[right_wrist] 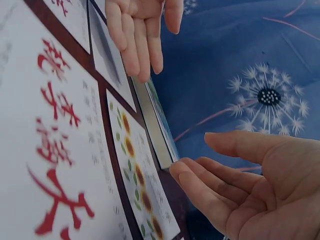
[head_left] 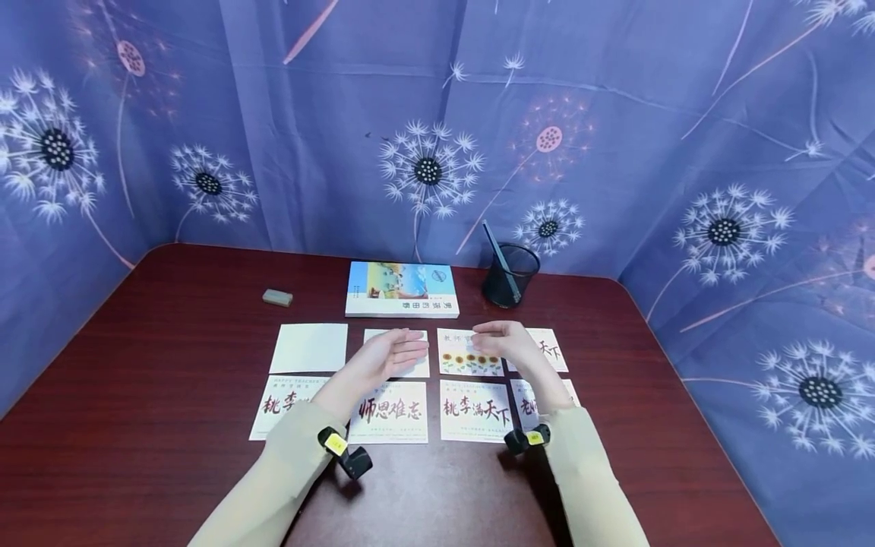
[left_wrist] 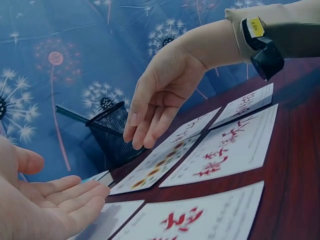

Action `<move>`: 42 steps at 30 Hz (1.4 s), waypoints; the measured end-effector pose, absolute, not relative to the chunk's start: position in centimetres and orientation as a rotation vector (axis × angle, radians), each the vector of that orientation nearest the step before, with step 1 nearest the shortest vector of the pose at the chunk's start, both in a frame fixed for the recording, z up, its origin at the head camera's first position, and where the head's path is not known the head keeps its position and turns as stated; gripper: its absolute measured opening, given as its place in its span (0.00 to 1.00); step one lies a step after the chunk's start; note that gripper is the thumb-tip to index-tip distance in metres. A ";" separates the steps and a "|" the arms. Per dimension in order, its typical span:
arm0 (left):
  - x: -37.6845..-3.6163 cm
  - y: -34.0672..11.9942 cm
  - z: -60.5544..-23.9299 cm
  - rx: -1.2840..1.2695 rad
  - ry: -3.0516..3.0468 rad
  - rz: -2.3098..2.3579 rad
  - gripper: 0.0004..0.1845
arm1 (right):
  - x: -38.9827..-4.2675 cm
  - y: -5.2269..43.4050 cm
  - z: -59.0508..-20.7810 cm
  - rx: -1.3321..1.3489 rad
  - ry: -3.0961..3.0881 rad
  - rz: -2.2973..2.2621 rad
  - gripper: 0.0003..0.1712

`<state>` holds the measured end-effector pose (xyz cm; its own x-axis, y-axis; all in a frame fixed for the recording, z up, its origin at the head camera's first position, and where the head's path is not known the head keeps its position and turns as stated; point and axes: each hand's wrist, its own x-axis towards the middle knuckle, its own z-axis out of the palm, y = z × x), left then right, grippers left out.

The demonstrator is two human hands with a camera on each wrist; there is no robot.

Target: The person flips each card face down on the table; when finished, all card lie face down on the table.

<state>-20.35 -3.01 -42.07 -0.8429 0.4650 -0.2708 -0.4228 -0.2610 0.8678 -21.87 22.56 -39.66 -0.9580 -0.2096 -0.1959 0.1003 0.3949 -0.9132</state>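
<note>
Eight thin cards lie flat on the table (head_left: 171,357). The sunflower card (head_left: 469,357) looks light and bendy; lift it by an edge. Left hand (head_left: 390,358) and right hand (head_left: 504,342) hover above, fingers loose, holding nothing.

Both arms wear long beige sleeves (head_left: 270,486) that end at the wrists. Each wrist carries a small black camera unit (head_left: 353,458) with a yellow label (head_left: 336,444) on top. The hands are bare, without rings or gloves.
</note>
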 end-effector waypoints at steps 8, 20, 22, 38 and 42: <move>-21.1 -0.9 -41.8 0.081 1.456 2.129 0.27 | -21.9 24.7 -39.8 -0.012 2.409 -1.583 0.27; -21.4 -0.3 -42.2 0.032 1.450 2.150 0.27 | -22.0 26.2 -40.0 0.013 2.365 -1.577 0.27; -21.3 -0.4 -42.3 0.035 1.470 2.143 0.27 | -22.0 26.2 -40.1 0.011 2.353 -1.561 0.27; -21.2 -0.5 -42.1 0.018 1.521 2.122 0.27 | -22.0 26.5 -40.3 -0.003 2.336 -1.555 0.27; -21.2 -0.5 -42.3 0.010 1.530 2.114 0.27 | -21.9 26.4 -40.5 0.005 2.332 -1.561 0.26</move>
<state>-21.22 -0.47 -42.33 -0.8615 0.4154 -0.2920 -0.4071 -0.2216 0.8861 -21.94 26.39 -40.47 -0.9442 -0.1802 -0.2758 0.1862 0.3985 -0.8981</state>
